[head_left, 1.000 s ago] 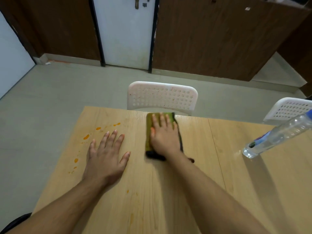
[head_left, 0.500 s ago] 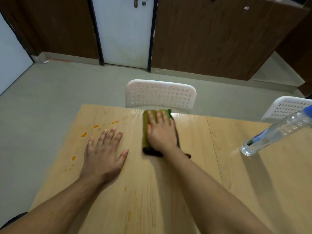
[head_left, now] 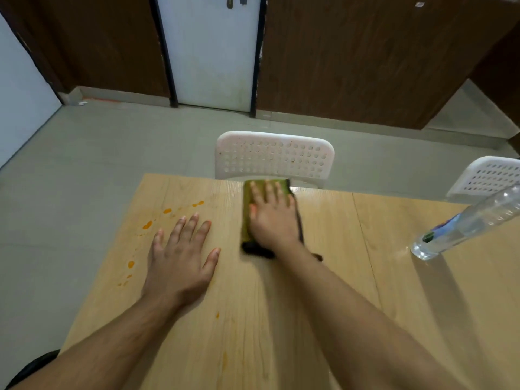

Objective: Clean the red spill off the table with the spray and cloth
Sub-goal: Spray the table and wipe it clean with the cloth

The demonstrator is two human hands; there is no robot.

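From the head camera, the right hand (head_left: 271,218) lies flat on the green cloth (head_left: 247,215), fingers straight, pressing it down near the far edge of the table (head_left: 323,277). The cloth runs long, pointing away from the person. The red spill (head_left: 147,225) drops lie off to the left, nearer the left hand (head_left: 180,260), which rests flat with fingers spread, holding nothing. The spray bottle (head_left: 472,223) stands far right.

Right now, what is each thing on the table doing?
cloth: flat on the table, under the right hand.
right hand: fingers straight, pressing the cloth.
left hand: flat on the table, holding nothing.
spill: orange-red drops beside the left hand, not wiped.
bottle: standing at the right, untouched.
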